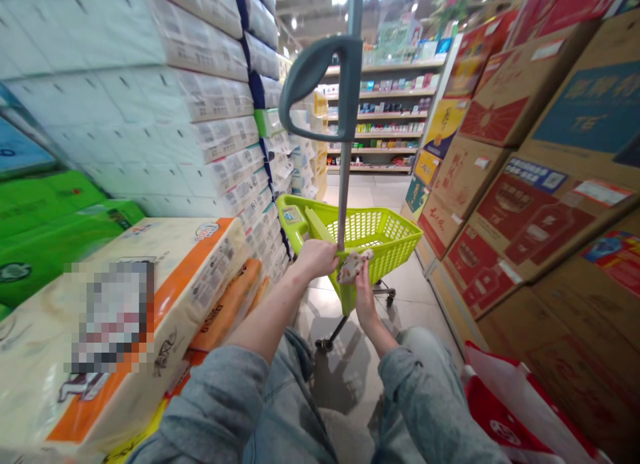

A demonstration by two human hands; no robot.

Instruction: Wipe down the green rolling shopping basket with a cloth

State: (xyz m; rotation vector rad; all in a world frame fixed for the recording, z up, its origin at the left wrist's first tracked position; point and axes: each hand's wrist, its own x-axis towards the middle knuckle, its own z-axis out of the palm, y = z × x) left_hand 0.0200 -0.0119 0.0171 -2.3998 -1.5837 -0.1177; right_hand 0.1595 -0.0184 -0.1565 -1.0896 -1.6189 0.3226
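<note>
In front of me stands a lime-green shopping cart with a perforated basket and dark wheels. A grey pole with a looped grey handle rises above it. My left hand is closed over the cart's near rim, beside the foot of the pole. A pale cloth with a small reddish pattern lies bunched against the rim, pinched by the fingers of my right hand. Some of the right fingers are hidden behind the cloth.
Packs of white tissue are stacked high on the left, with a cream and orange pack nearer me. Cardboard boxes form a wall on the right. A red and white bag sits low right. Shelves stand across the aisle's far end.
</note>
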